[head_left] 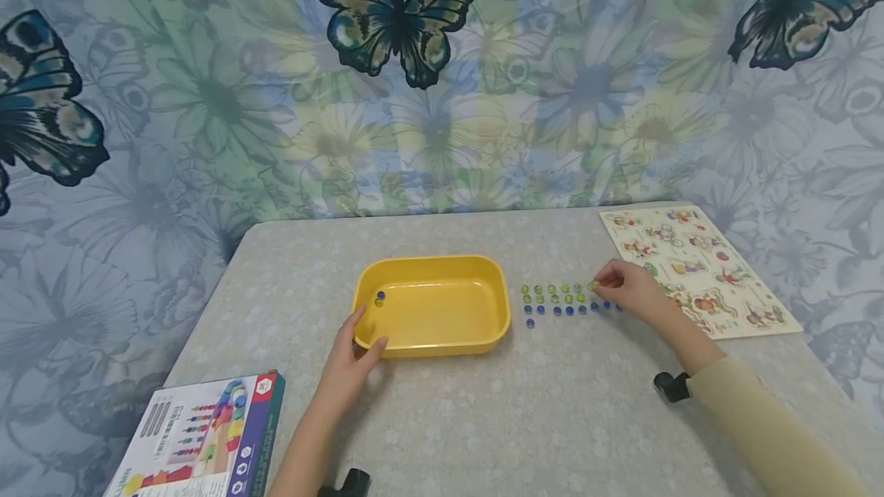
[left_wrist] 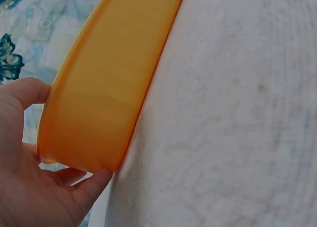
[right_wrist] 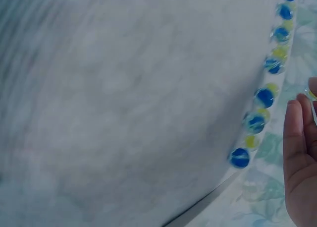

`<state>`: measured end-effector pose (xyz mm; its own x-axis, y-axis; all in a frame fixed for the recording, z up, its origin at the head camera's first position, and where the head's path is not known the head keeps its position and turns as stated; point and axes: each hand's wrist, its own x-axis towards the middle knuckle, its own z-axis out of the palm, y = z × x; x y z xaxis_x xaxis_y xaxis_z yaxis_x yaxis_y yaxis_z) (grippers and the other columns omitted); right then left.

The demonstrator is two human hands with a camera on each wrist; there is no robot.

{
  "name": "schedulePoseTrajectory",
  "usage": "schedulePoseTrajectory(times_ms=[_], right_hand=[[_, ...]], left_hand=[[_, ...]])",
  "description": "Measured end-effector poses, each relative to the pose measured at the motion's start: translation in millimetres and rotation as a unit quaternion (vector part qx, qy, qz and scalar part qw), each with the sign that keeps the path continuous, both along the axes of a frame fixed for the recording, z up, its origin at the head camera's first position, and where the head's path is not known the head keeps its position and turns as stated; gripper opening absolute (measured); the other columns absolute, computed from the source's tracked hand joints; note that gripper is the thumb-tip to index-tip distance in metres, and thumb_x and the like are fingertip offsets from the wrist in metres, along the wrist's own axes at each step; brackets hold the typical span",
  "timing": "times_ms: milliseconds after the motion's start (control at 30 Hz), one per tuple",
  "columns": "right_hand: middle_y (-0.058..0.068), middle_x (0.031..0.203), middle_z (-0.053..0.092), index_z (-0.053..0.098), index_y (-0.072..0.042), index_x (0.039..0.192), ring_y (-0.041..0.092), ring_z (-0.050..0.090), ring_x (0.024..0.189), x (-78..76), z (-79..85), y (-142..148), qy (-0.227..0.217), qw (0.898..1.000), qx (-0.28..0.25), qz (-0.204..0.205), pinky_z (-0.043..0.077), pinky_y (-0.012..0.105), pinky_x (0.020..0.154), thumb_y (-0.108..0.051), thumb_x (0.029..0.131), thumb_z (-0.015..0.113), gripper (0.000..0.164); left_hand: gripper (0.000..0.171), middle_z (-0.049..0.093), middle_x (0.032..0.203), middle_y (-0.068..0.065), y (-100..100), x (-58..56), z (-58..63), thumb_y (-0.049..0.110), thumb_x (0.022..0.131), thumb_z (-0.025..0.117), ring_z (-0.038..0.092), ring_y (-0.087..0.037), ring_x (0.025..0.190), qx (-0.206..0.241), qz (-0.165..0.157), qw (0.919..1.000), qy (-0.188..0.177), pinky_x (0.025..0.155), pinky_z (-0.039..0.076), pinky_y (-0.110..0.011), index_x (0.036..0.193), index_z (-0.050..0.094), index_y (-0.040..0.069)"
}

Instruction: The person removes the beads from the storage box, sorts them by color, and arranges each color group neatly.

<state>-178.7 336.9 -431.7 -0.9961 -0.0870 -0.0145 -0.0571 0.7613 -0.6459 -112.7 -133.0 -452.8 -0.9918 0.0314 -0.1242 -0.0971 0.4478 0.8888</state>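
My left hand [head_left: 345, 363] grips the near left corner of a yellow tray [head_left: 442, 348], thumb and fingers around its rim and wall. Inside the tray lie a blue marble [head_left: 380, 294] and a yellow-green marble [head_left: 378, 304]. To the tray's right, glass marbles stand in rows: two rows of yellow-green marbles [head_left: 553, 298], then a row of blue marbles [head_left: 557, 311]. A lone blue marble [head_left: 530, 323] sits nearer me. At the right end of the rows, my right hand [head_left: 631, 294] pinches a yellow-green marble [right_wrist: 311, 94] between its fingertips, partly hidden in the right wrist view.
A cream sheet with small coloured pictures [head_left: 732, 277] lies at the right, partly behind my right hand and forearm. On the near left lies a printed box [head_left: 200, 436]. Behind the table [head_left: 483, 420] hangs a cloth with butterflies [head_left: 397, 10].
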Motion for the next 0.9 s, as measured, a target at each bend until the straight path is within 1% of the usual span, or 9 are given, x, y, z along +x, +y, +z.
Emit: schedulePoseTrajectory(times_ms=[133, 300, 567, 800, 900], right_hand=[[0.005, 0.082, 0.060, 0.063, -0.004, 0.091, 0.018, 0.054, 0.074, -3.5, -5.1, 4.9, -0.011, 0.999, 0.036, 0.009, 0.046, 0.030, 0.060, -0.012, 0.083, 0.067, 0.012], [0.004, 0.081, 0.061, 0.065, -0.005, 0.090, 0.017, 0.055, 0.073, -6.9, -9.5, 6.8, -0.007, 0.999, 0.046, 0.016, 0.046, 0.030, 0.060, -0.013, 0.082, 0.068, 0.012], [0.002, 0.081, 0.063, 0.067, -0.007, 0.090, 0.016, 0.056, 0.074, -12.8, -19.2, 8.1, -0.018, 0.997, 0.069, 0.027, 0.047, 0.029, 0.062, -0.018, 0.083, 0.069, 0.013], [0.001, 0.081, 0.064, 0.068, -0.008, 0.089, 0.015, 0.057, 0.075, -13.7, -22.8, 7.8, -0.017, 0.996, 0.088, 0.028, 0.048, 0.033, 0.066, -0.016, 0.082, 0.069, 0.010], [0.000, 0.080, 0.064, 0.068, -0.008, 0.089, 0.015, 0.058, 0.075, -13.9, -23.6, 8.6, -0.012, 0.995, 0.095, 0.035, 0.048, 0.034, 0.067, -0.015, 0.083, 0.069, 0.010]], left_hand=[[0.072, 0.015, 0.153, -0.013, -1.0, 0.5, 0.2, 0.030, 0.091, 0.060, 0.021, -0.032, 0.138, 0.007, -0.003, 0.9999, 0.006, 0.106, 0.032, -0.046, 0.149, 0.018, 0.018], [0.072, 0.015, 0.153, -0.013, -0.5, 0.1, 0.8, 0.028, 0.092, 0.060, 0.021, -0.033, 0.138, 0.009, -0.003, 0.9999, 0.009, 0.106, 0.032, -0.046, 0.149, 0.018, 0.018], [0.072, 0.016, 0.153, -0.013, -0.7, -0.5, 0.3, 0.029, 0.091, 0.060, 0.023, -0.033, 0.137, 0.008, -0.001, 0.9999, 0.012, 0.105, 0.033, -0.046, 0.149, 0.019, 0.018], [0.073, 0.016, 0.153, -0.013, -1.1, -0.5, 0.1, 0.032, 0.091, 0.061, 0.023, -0.034, 0.138, 0.009, -0.004, 0.9999, 0.009, 0.106, 0.032, -0.046, 0.149, 0.019, 0.018], [0.073, 0.016, 0.153, -0.013, -1.3, -0.5, 0.1, 0.034, 0.090, 0.061, 0.022, -0.033, 0.138, 0.011, -0.005, 0.9999, 0.010, 0.106, 0.032, -0.046, 0.149, 0.019, 0.018]])
